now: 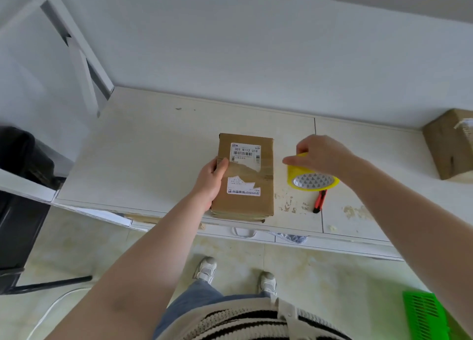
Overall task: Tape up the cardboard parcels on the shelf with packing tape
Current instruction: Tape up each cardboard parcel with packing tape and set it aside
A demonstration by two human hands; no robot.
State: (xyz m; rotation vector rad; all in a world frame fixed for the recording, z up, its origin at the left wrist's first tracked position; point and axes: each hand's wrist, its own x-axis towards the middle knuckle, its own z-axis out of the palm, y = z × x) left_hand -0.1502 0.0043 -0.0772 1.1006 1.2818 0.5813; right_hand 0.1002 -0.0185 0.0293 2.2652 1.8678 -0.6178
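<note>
White wall is backing a pale, scuffed shelf (158, 140) whose front edge is running just below the person's wrists. A brown rectangular cardboard parcel (244, 178) with a torn white shipping label is lying flat at that front edge, its near end reaching the lip. The left hand (211, 179) is resting against the parcel's left side, thumb lying on the top face, fingers (222, 166) gently curved along the edge. The right hand (321, 155) is gripping a yellow roll of packing tape (311, 179) from above, fingers curled over its rim, holding it tilted just right of the parcel. A red and black utility knife (320, 201) is lying on the shelf directly under the roll, near the front edge. Bare shelf is stretching left of the left fingers and behind both hands. A second brown cardboard box (450, 145) is sitting far right of the right fingers against the wall.
</note>
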